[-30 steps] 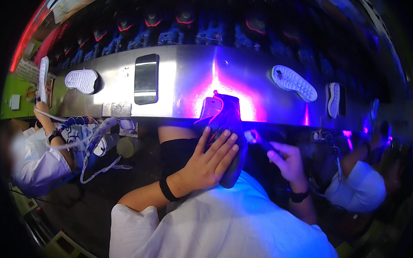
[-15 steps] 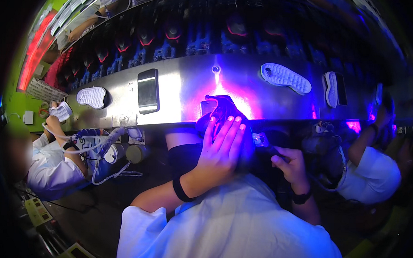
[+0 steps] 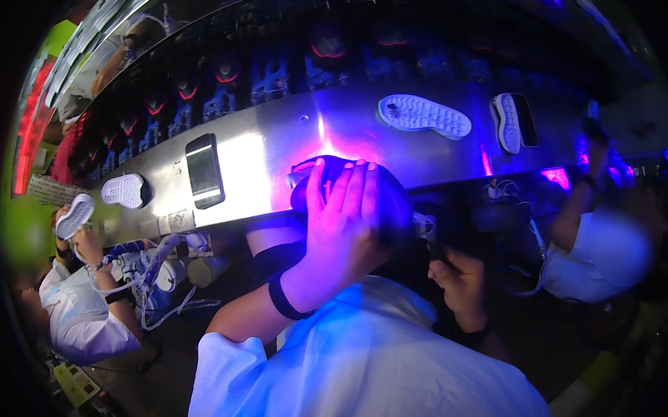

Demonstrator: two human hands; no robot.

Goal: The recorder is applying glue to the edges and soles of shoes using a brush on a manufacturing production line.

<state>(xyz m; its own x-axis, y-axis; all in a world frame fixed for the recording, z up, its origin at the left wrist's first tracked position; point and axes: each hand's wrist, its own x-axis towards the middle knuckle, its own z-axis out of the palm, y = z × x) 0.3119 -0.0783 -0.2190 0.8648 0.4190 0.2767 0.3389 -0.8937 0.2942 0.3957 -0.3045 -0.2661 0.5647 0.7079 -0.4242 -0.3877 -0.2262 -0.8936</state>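
A dark shoe upper [image 3: 394,203] with a reddish edge line is at the table's front edge, lit purple. My left hand [image 3: 342,216] lies flat across it, fingers stretched out and close together. To the right, my right hand [image 3: 460,283] is closed around the dark handle of a slim tool [image 3: 426,226] with a small pale tip. The tip is close to the shoe's right side; whether they touch I cannot tell. Much of the shoe is hidden under my left hand and in shadow.
On the metal table [image 3: 267,125] lie a phone [image 3: 205,172], a white sole [image 3: 424,116], another sole [image 3: 508,123] and a third [image 3: 123,191]. Dark shoes [image 3: 226,71] line the rack behind. A co-worker at left holds a sole [image 3: 75,216]; another person [image 3: 604,255] sits at right.
The view has shifted, so the table's things appear further left. My left hand remains flat on the shoe, which looks turned. The left co-worker's sole is raised.
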